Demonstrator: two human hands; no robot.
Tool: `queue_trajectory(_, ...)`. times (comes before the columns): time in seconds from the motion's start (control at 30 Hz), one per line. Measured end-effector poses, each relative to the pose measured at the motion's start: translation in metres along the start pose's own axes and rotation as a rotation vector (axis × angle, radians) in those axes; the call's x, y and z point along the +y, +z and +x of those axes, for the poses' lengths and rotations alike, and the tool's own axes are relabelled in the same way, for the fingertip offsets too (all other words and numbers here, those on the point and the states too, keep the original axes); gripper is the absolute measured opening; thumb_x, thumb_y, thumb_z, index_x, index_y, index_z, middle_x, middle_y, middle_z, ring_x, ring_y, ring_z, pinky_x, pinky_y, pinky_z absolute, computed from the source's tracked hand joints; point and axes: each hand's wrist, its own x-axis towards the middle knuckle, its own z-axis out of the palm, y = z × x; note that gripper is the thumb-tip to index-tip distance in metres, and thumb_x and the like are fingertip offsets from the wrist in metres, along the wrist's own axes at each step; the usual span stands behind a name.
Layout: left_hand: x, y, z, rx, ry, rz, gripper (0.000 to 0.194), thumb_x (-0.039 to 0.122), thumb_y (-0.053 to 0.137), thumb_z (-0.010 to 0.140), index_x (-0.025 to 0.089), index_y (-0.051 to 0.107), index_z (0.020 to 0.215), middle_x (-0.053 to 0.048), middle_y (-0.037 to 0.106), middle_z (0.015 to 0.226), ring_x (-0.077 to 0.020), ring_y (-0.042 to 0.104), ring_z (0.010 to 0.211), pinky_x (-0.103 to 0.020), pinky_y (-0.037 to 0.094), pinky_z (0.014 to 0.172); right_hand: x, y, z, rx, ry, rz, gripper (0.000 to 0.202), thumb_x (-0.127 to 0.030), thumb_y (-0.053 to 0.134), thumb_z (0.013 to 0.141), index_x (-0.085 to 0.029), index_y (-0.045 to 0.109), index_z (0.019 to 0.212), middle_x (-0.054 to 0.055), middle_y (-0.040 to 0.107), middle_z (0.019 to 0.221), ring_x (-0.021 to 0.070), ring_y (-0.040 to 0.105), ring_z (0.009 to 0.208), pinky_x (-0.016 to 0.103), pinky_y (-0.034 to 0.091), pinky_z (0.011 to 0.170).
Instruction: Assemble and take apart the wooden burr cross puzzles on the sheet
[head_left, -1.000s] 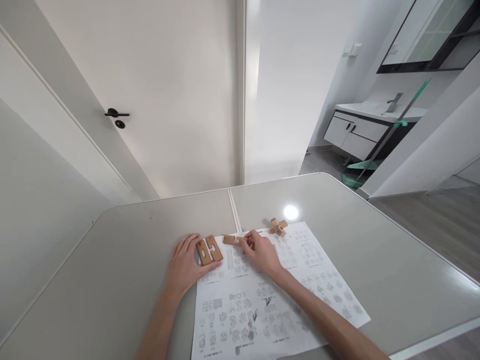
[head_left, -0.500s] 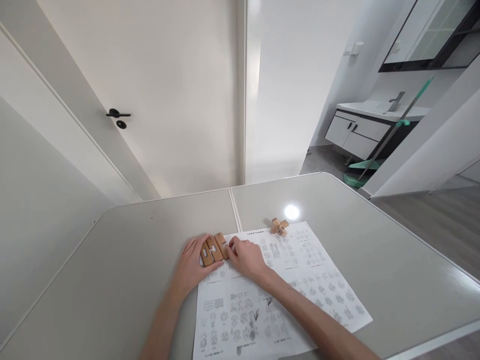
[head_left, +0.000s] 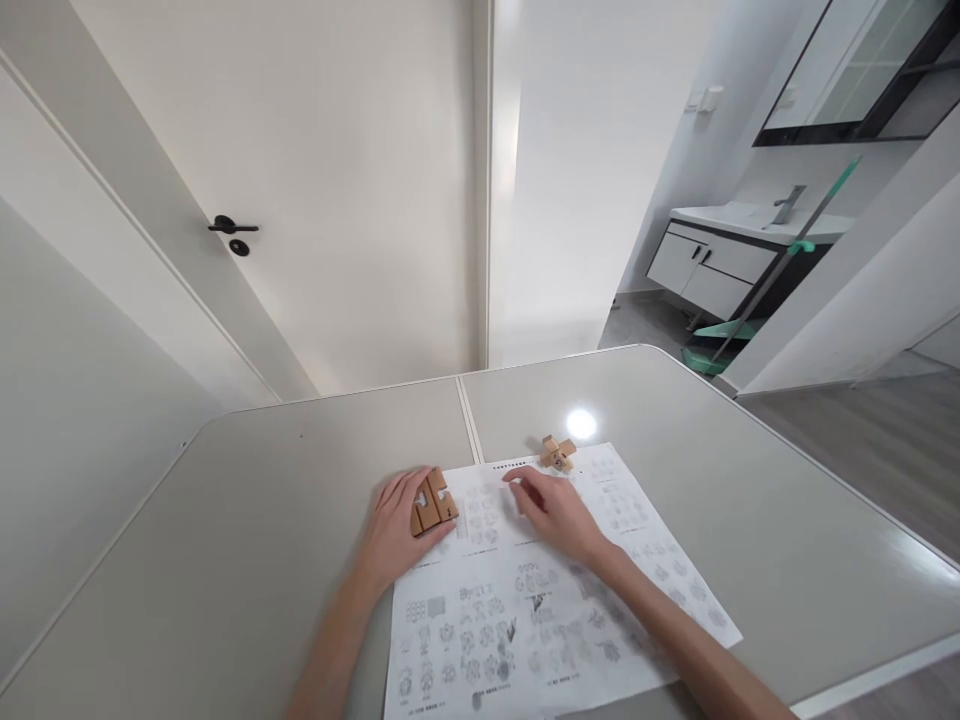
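Note:
My left hand (head_left: 394, 525) is wrapped round the left side of some flat notched wooden pieces (head_left: 435, 503), which lie side by side at the upper left corner of a printed sheet (head_left: 450, 610). Part of the pieces is hidden under its fingers. Over the upper middle of the sheet is my right hand (head_left: 559, 510), its thumb and index finger a little apart and nothing visible between them. Just beyond it, a small cross-shaped wooden puzzle (head_left: 557, 453) rests at the sheet's top edge.
The grey table (head_left: 262, 540) has a pale seam running to its far edge. Beyond stand a white door (head_left: 360, 200) with a black handle, and at the right a washbasin cabinet (head_left: 709, 265) with a green broom (head_left: 802, 246) leaning by it.
My right hand has left the wooden pieces and moved right, towards the cross-shaped puzzle. My left hand has shifted slightly right over the pieces and covers more of them.

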Motion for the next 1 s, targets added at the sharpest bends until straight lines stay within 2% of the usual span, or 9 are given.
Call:
queue_trajectory(0.1,0.0,0.001,0.001,0.005,0.01,0.006,0.065,0.051,0.068,0.091,0.031,0.045,0.149,-0.007,0.058,0.148,-0.0325,0.05,0.137,-0.051,0.041,0.115,0.02,-0.017,-0.011,0.158,0.078,0.093,0.033,-0.047,0.041,0.104,-0.025,0.062,0.116,-0.001,0.062,0.065,0.0192,0.053,0.054,0.03,0.042,0.056)
queue_trajectory(0.23,0.001,0.0,0.002,0.022,-0.01,0.014,0.065,0.052,0.068,0.091,0.03,0.046,0.148,-0.008,0.06,0.146,-0.0329,0.052,0.135,-0.053,0.043,0.113,0.04,-0.028,-0.017,0.307,0.182,0.092,0.039,-0.056,0.044,0.102,-0.025,0.055,0.123,-0.003,0.06,0.063,0.0192,0.052,0.054,0.03,0.041,0.055)
queue_trajectory(0.4,0.0,0.001,0.002,0.036,-0.021,0.022,0.065,0.052,0.069,0.09,0.031,0.047,0.147,-0.008,0.061,0.144,-0.0335,0.053,0.134,-0.053,0.045,0.111,0.054,-0.027,-0.013,0.301,0.204,-0.038,0.047,-0.063,0.05,0.099,-0.026,0.056,0.128,-0.001,0.068,0.072,0.0196,0.056,0.056,0.031,0.045,0.059)
queue_trajectory(0.53,0.002,0.0,0.003,0.043,0.01,0.054,0.067,0.05,0.069,0.09,0.029,0.045,0.148,-0.01,0.057,0.148,-0.0349,0.05,0.137,-0.057,0.04,0.115,0.061,-0.022,-0.009,0.294,0.177,-0.175,0.044,-0.061,0.048,0.1,-0.027,0.061,0.125,0.003,0.073,0.082,0.0201,0.061,0.058,0.032,0.047,0.059)
queue_trajectory(0.63,0.011,-0.003,0.003,0.085,0.07,0.068,0.064,0.047,0.069,0.091,0.029,0.045,0.147,-0.011,0.054,0.151,-0.0354,0.047,0.14,-0.057,0.037,0.117,0.062,-0.019,-0.009,0.365,0.168,-0.27,0.041,-0.059,0.047,0.101,-0.028,0.064,0.121,0.006,0.075,0.096,0.0201,0.063,0.063,0.031,0.046,0.059)
queue_trajectory(0.7,0.021,-0.003,0.003,0.108,0.108,0.036,0.055,0.044,0.066,0.094,0.03,0.048,0.144,-0.009,0.056,0.149,-0.0338,0.048,0.139,-0.055,0.039,0.117,0.059,-0.02,-0.009,0.421,0.173,-0.295,0.042,-0.06,0.045,0.102,-0.026,0.066,0.119,0.008,0.075,0.102,0.0208,0.065,0.067,0.031,0.046,0.059)
queue_trajectory(0.77,0.033,-0.001,0.001,0.121,0.133,-0.028,0.044,0.041,0.063,0.097,0.031,0.052,0.139,-0.007,0.059,0.144,-0.0311,0.05,0.138,-0.052,0.042,0.116,0.054,-0.021,-0.01,0.451,0.186,-0.225,0.046,-0.062,0.046,0.101,-0.025,0.066,0.117,0.009,0.075,0.102,0.0213,0.066,0.07,0.032,0.047,0.061)
queue_trajectory(0.87,0.054,0.008,-0.003,0.111,0.103,-0.191,0.034,0.038,0.06,0.099,0.032,0.056,0.133,-0.006,0.062,0.138,-0.0285,0.053,0.135,-0.05,0.044,0.115,0.042,-0.024,-0.011,0.419,0.209,0.07,0.047,-0.064,0.053,0.098,-0.023,0.066,0.116,0.008,0.075,0.098,0.0211,0.065,0.07,0.033,0.05,0.064)
queue_trajectory(1.0,0.08,0.023,-0.011,0.041,-0.014,-0.44,0.039,0.039,0.062,0.098,0.034,0.054,0.136,-0.007,0.059,0.144,-0.0285,0.056,0.134,-0.049,0.048,0.112,0.021,-0.024,-0.013,0.192,0.201,0.445,0.039,-0.059,0.062,0.095,-0.022,0.066,0.109,0.002,0.069,0.079,0.0192,0.062,0.066,0.031,0.049,0.063)
